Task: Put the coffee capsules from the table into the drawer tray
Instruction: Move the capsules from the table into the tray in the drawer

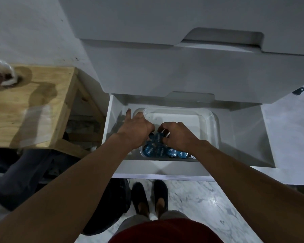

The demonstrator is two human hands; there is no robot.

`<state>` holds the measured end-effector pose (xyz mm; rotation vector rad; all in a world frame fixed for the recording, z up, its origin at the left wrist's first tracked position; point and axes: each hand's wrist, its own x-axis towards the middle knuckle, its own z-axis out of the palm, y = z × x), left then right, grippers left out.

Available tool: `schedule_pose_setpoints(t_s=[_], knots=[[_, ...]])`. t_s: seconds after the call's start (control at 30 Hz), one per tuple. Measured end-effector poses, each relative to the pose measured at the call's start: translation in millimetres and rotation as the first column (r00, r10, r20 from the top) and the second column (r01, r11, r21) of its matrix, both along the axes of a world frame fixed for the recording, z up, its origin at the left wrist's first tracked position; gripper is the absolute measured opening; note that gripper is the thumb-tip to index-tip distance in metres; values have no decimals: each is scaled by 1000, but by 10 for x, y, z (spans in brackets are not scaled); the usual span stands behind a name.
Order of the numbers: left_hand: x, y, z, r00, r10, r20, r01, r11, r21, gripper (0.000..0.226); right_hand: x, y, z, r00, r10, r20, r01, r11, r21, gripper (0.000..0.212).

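You're looking at a dim, cool-toned view with soft grain. The brightest patch is the clear tray (212, 120) floor in the drawer (249, 137). Glare sheens the wooden table (33, 106), crossed by dark shadows. Wide-angle distortion bends the cabinet (182, 67) edges and stretches your forearms, blurred near the bottom

A home: white drawer unit (165, 71), marble floor (209, 204), wooden table (30, 102).

Both hands reach into the open drawer (249, 137). The left hand (136, 131) and right hand (178, 135) touch blue capsules (161, 150) in a clear tray (212, 123).
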<state>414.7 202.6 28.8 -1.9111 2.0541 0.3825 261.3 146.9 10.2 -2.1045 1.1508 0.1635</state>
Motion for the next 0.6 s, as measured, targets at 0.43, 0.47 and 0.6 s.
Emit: schedule_pose_setpoints(t_s=[0.43, 0.47, 0.6], knots=[[-18, 125, 163, 970, 159, -186, -206, 941, -270, 33, -120, -127, 17, 999, 27, 16, -26, 998, -49, 36], [-40, 137, 185, 958, 194, -213, -248, 931, -267, 33, -136, -153, 25, 1000, 22, 16, -21, 997, -70, 36], [-153, 157, 274, 936, 255, -244, -325, 891, -316, 32, -230, -234, 143, 1000, -10, 21, 14, 978, -208, 33]])
